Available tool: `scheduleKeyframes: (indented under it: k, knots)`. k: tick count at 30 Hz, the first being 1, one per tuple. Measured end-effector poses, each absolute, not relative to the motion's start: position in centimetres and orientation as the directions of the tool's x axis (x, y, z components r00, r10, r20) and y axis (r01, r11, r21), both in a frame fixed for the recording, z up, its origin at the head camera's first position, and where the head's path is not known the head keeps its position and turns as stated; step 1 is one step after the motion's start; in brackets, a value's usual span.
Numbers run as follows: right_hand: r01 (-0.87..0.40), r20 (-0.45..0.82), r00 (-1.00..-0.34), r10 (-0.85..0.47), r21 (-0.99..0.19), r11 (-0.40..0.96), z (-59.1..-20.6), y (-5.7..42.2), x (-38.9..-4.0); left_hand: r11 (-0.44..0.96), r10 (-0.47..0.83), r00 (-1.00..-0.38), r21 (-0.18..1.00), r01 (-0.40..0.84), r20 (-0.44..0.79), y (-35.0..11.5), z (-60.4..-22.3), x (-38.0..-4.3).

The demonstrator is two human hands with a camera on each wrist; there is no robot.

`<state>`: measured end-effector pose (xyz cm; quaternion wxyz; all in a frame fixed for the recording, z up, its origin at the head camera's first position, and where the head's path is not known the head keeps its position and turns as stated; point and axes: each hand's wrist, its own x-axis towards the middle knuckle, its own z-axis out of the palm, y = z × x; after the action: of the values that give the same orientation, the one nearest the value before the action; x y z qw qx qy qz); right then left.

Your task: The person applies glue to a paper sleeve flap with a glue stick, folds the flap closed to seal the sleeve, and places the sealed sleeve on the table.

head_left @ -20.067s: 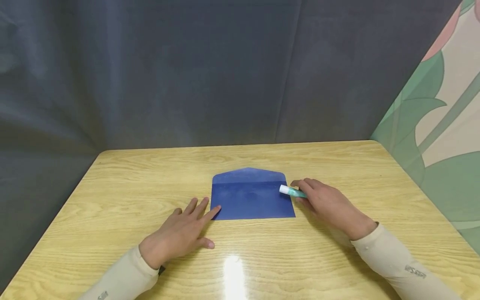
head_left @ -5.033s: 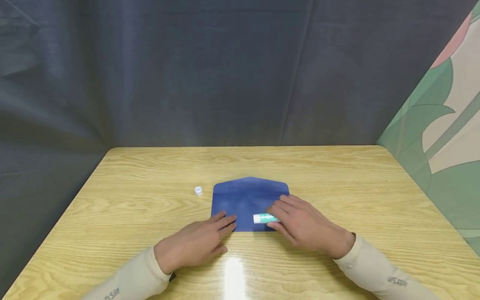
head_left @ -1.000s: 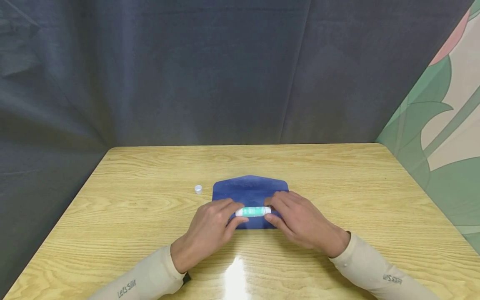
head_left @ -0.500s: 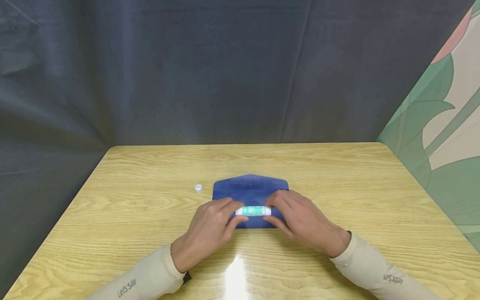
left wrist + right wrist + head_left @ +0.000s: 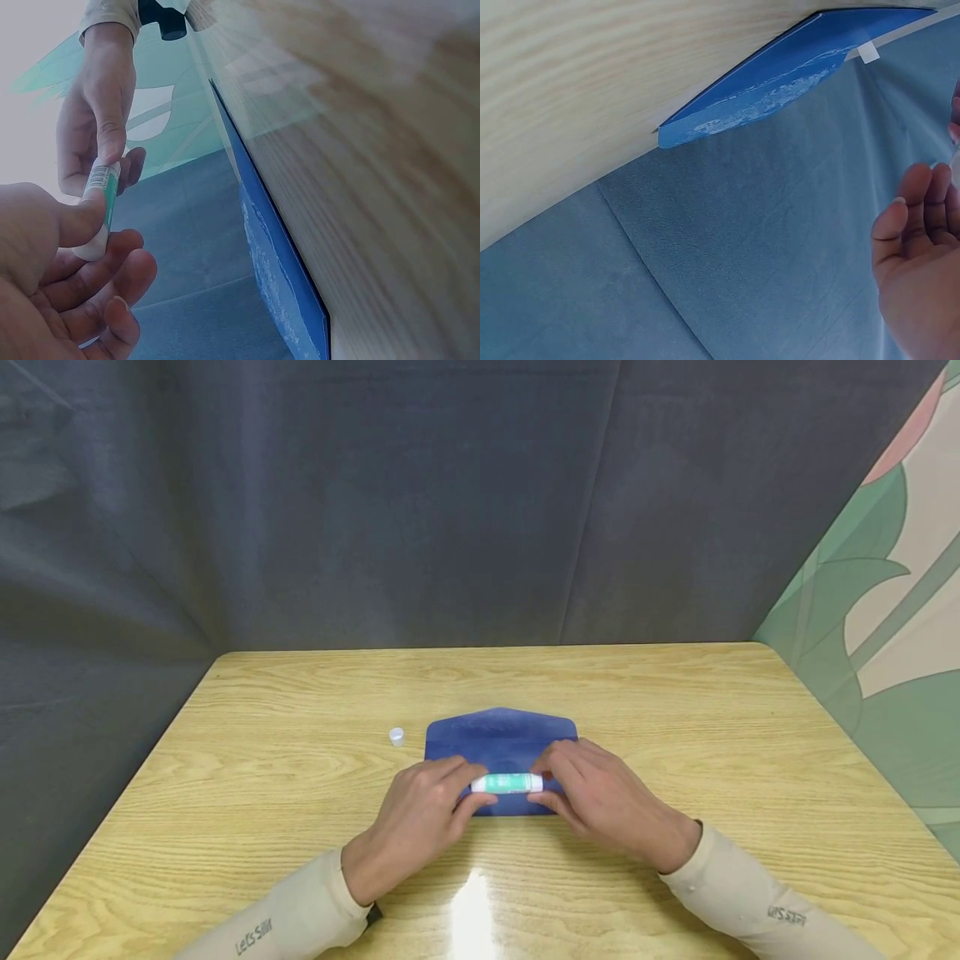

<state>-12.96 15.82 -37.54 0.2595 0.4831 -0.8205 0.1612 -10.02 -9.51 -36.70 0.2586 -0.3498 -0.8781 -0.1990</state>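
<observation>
Between both hands a green-and-white glue stick (image 5: 507,783) lies level, held above the blue envelope (image 5: 498,752). My left hand (image 5: 420,802) pinches its left white end between thumb and fingers. My right hand (image 5: 607,793) pinches its right end. The left wrist view shows the glue stick (image 5: 111,187) in the air, apart from the table, with a barcode near the right hand's end. The envelope's flap points away from me, open, and whitish smears mark the flap (image 5: 765,101) in the right wrist view. Its near corners are partly hidden by my hands.
A small white cap (image 5: 397,737) stands on the wooden table (image 5: 300,710) left of the envelope. Dark cloth (image 5: 420,510) hangs behind the table's far edge. A patterned panel (image 5: 885,652) borders the right side.
Since the earliest frame the cap has come off the glue stick onto the table. My left hand has left the envelope and grips the stick's left end. Over the last second almost nothing has moved.
</observation>
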Motion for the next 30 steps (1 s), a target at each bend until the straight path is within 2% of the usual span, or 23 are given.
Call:
scheduleKeyframes:
  k: [13,20,30]
  knots:
    - [-0.870,0.553,-0.396,-0.733,0.029,0.492,-37.55,15.77,-12.86,0.672,0.507,-0.615,0.169,0.721,0.604,-9.42,-36.73,-9.95]
    - [-0.871,0.550,-0.371,-0.748,0.072,0.485,-37.71,15.79,-12.92,0.659,0.520,-0.582,0.141,0.739,0.625,-9.33,-36.76,-9.97]
    - [-0.862,0.514,-0.421,-0.748,0.030,0.506,-37.75,15.81,-12.76,0.656,0.536,-0.572,0.119,0.745,0.621,-9.32,-36.58,-9.97]
